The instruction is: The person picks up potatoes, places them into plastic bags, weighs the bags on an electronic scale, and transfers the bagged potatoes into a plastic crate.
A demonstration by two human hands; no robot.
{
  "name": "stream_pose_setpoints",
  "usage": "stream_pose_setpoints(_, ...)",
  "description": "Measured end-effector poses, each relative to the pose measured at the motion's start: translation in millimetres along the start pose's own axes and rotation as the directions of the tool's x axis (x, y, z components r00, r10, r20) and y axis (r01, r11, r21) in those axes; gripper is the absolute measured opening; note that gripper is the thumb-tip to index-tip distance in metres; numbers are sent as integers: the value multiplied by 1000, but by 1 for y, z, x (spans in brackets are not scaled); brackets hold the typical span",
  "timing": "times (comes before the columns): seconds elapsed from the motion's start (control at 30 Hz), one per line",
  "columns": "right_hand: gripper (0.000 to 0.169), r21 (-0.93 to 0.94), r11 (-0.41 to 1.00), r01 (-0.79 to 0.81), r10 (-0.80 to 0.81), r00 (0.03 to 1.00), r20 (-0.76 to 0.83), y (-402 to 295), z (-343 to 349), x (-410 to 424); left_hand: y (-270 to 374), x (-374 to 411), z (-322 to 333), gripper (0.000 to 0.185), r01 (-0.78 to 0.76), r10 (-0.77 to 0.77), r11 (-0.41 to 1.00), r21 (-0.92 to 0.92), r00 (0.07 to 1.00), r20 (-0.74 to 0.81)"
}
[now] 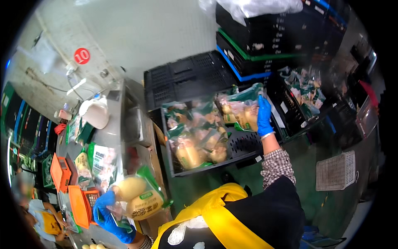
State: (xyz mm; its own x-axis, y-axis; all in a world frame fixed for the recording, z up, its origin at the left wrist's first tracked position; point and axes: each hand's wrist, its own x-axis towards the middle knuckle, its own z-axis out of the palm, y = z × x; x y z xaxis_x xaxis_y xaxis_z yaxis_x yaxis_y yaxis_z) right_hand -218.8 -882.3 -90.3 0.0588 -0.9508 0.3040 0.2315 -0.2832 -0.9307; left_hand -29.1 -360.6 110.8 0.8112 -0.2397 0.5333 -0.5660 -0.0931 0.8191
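My left hand (110, 216), in a blue glove, grips a clear and green plastic bag of pale yellow root vegetables (144, 194) beside the metal worktable (116, 127). The printed side of that bag faces up. My right hand (264, 116), gloved in blue too, holds the edge of another such bag (245, 112) at the right part of a black plastic crate (245, 143). Several more filled bags (192, 149) lie close together in the left part of this crate. Part of its slotted floor shows below my right hand.
Orange scales (79, 207) and more bags (82, 165) are on the worktable, with a white jug (94, 112). Folded black crates (248, 40) are stacked behind. Another crate of bags (306, 93) stands right; a pale basket (335, 171) is on the floor. A co-worker (46, 214) is far left.
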Motion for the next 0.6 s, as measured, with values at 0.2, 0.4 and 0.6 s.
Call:
stream_pose_setpoints(0.2, 22, 145, 749, -646, 620, 761, 189, 170, -15, 13, 44, 18, 151, 32, 226, -223, 974, 1, 962, 158)
stream_pose_setpoints(0.4, 18, -291, 811, -508, 583, 746, 323, 252, -7, 12, 67, 6, 275, 26, 671, -576, 731, -121, 703, 418)
stream_pose_setpoints(0.6, 38, 43, 861, -507, 432, 772, 467, 101, -65, 73, 29, -15, 381, 27, 951, -662, 310, -9, 222, 716)
